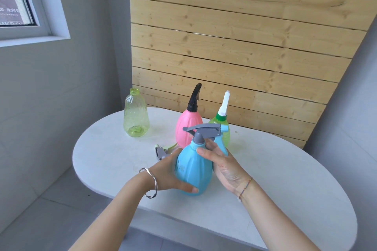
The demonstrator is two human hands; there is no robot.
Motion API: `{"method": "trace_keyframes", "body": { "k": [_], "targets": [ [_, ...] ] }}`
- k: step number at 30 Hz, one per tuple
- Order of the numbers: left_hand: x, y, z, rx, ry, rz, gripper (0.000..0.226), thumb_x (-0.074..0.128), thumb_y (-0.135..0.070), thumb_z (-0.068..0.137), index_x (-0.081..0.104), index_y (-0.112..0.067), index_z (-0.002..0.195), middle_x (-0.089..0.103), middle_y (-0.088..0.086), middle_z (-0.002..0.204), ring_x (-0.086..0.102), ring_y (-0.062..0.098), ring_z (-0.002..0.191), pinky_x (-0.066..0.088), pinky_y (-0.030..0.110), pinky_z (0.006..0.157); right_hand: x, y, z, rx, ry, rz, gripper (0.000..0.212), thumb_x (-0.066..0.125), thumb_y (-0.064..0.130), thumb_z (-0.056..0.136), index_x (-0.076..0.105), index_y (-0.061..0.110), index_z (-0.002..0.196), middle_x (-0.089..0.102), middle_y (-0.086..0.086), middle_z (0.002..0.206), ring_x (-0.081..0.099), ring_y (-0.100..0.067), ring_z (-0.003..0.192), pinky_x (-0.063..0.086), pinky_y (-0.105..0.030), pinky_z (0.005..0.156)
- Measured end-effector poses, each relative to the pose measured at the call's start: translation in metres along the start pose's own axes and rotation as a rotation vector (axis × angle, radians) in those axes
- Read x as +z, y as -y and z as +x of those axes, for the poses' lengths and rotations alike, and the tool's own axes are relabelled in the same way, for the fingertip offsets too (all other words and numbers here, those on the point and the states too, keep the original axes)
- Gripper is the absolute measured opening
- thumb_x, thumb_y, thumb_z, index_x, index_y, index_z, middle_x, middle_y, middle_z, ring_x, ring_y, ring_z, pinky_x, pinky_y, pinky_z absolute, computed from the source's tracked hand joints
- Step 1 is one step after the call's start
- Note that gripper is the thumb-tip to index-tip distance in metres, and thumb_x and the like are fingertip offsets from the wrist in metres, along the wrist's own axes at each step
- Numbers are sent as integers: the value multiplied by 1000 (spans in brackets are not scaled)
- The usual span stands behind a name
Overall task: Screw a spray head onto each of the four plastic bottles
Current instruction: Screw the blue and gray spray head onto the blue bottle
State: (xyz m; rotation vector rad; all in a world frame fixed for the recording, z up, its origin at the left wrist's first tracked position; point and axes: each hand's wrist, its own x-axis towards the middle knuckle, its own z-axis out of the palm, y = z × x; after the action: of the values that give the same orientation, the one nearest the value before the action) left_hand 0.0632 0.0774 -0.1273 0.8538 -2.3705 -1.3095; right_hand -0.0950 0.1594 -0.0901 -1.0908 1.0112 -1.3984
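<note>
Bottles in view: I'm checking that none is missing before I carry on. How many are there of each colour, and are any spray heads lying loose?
Blue bottle: 1
Pink bottle: 1
Green bottles: 2
Loose spray head: 1
Total: 5 things, 4 of them bottles

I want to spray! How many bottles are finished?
Done: pink bottle and green bottle behind it wear heads. In hand: left hand grips the blue bottle, right hand holds its neck under the grey head. Remaining: the clear bottle is open; a loose head lies nearby.
</note>
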Motion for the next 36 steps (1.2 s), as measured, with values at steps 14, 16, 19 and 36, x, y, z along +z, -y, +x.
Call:
{"method": "trace_keyframes", "body": {
  "k": [14,16,19,36],
  "targets": [
    [2,-7,-4,25,-24,-25,91,86,-43,52,31,-50,125,50,-15,125,52,5,117,47,32,99,11,-4,3,-122,-165,-192,51,75,30,67,61,12,113,68,3,105,62,-10,100,49,-18,88],
    [3,-11,-6,34,-70,-29,93,85,-48,49,37,-39,128,55,-11,121,55,7,113,48,34,98,15,0,4,-151,-225,-176,60,76,27,63,56,-1,113,66,-3,100,62,-13,93,50,-21,85],
    [-1,-21,-8,34,-157,-155,86,83,-53,49,43,-37,123,60,-10,116,61,4,105,53,31,90,12,19,7,-182,-243,-122,49,73,30,67,61,9,110,67,-6,104,63,-15,97,49,-34,92],
    [-3,-50,-14,8,-91,-736,86,83,-60,41,54,-31,117,68,-4,110,69,8,92,56,23,68,9,54,9,-197,-175,205,33,60,34,80,62,21,110,67,-3,113,65,-11,102,54,-32,88]
  ]
}}
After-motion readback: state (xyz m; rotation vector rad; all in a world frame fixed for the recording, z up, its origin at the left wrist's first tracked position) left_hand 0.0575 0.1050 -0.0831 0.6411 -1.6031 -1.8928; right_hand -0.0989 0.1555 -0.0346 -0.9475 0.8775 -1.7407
